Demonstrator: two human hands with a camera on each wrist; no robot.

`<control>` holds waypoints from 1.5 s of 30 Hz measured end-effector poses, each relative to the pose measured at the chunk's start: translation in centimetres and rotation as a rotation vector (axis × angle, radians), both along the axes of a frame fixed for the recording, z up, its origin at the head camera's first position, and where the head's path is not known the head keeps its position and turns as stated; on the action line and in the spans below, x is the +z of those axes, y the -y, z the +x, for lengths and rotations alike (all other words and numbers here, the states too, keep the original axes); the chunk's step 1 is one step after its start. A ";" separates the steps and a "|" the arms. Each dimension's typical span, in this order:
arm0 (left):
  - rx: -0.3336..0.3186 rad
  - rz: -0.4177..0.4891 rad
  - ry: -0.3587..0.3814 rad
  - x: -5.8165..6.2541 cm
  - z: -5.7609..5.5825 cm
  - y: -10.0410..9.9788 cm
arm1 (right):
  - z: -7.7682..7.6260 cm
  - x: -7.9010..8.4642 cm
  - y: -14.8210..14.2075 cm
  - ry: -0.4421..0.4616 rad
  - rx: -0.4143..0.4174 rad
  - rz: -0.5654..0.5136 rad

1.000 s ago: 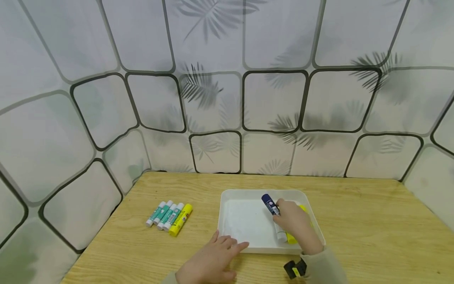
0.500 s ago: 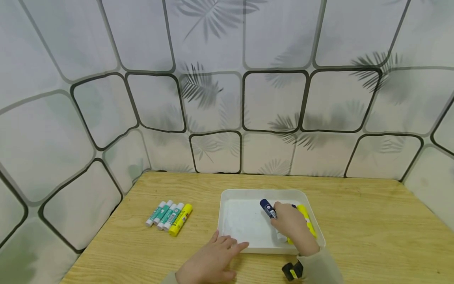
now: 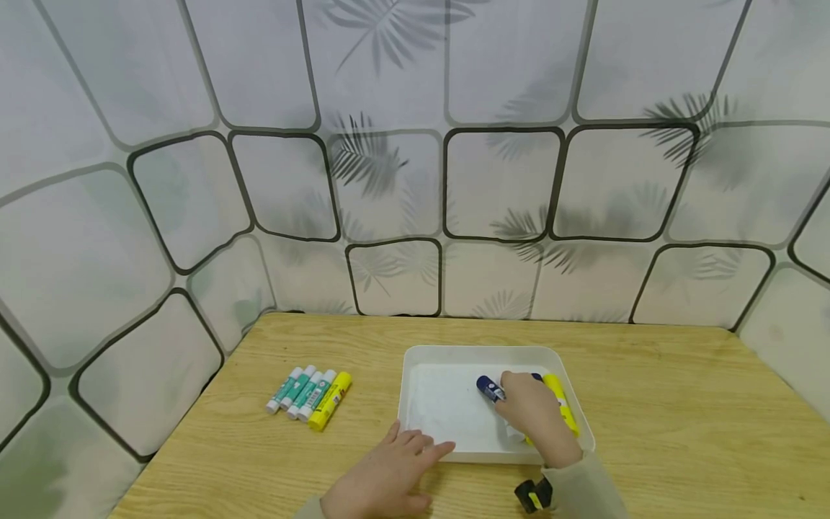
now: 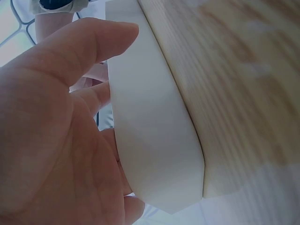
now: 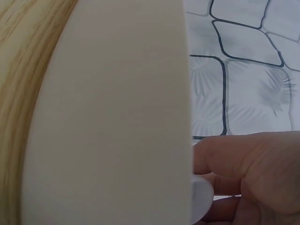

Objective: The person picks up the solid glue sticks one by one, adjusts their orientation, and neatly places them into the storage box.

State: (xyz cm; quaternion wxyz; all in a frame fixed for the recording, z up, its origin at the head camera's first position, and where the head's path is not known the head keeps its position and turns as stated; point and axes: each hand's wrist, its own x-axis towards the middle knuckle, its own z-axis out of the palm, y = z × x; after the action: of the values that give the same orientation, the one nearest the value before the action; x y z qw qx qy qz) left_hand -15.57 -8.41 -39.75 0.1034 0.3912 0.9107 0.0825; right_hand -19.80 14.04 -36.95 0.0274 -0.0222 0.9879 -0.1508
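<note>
My right hand [image 3: 534, 414] grips a dark-blue glue stick [image 3: 490, 388] low inside the white tray [image 3: 447, 457]; the hand hides much of it. A white cylindrical end [image 3: 514, 433] shows below the fingers. Another dark-blue tip [image 3: 537, 377] peeks out behind the hand, beside a yellow glue stick [image 3: 560, 404] along the tray's right side. My left hand [image 3: 395, 468] lies at the tray's front left corner, fingers spread over the rim. In the left wrist view, its thumb is outside the tray wall [image 4: 145, 108] and the other fingers are behind it.
Several green-and-white glue sticks [image 3: 314, 396] lie side by side on the wooden table [image 3: 214, 461], left of the tray. A yellow glue stick [image 3: 331, 401] lies at the right of that row. A patterned curtain [image 3: 395, 277] stands along the table's back edge.
My right hand has shifted slightly left and lowered the dark-blue glue stick, uncovering more of the yellow one on the right. The left hand has stayed put.
</note>
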 end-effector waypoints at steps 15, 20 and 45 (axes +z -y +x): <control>-0.005 -0.015 -0.007 0.0 -0.1 -0.1 | 0.0 -0.4 0.6 0.050 0.004 0.014; -0.005 -0.012 0.001 0.0 -0.1 0.0 | -0.1 -0.8 0.9 0.077 0.001 0.032; -0.016 -0.007 -0.017 -0.1 -0.1 0.0 | 0.1 -1.4 2.2 0.067 0.005 0.044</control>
State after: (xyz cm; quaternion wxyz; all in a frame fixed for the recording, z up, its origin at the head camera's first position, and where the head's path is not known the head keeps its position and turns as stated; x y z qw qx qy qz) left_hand -15.68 -8.42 -39.89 0.0977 0.3988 0.9087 0.0752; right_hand -19.65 11.80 -38.32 0.0615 -0.0188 0.9895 -0.1297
